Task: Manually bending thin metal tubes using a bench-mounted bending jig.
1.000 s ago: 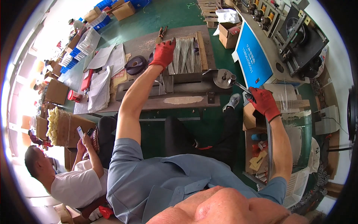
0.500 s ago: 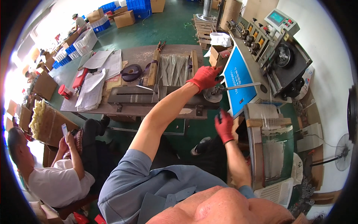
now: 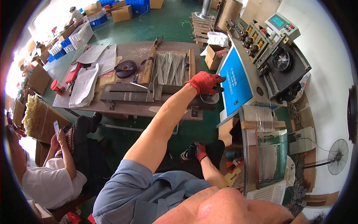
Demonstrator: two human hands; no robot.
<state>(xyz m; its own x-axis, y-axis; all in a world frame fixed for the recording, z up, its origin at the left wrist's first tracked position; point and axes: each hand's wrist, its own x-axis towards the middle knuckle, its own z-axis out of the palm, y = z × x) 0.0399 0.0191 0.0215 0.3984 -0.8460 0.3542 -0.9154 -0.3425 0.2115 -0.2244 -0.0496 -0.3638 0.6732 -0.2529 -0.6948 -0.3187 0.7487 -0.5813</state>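
Left hand (image 3: pixel 204 83) shifted from strands (image 3: pixel 170 69) to metal disc (image 3: pixel 210 98), right hand (image 3: pixel 197 151) lowered

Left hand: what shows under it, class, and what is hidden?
Under the left hand, the near part of a round metal disc shows; its far part is covered, so contact cannot be told.

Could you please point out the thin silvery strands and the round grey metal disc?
Thin silvery strands (image 3: pixel 170 69): head view, middle of the pile.
Round grey metal disc (image 3: pixel 210 99): head view, lower uncovered part.
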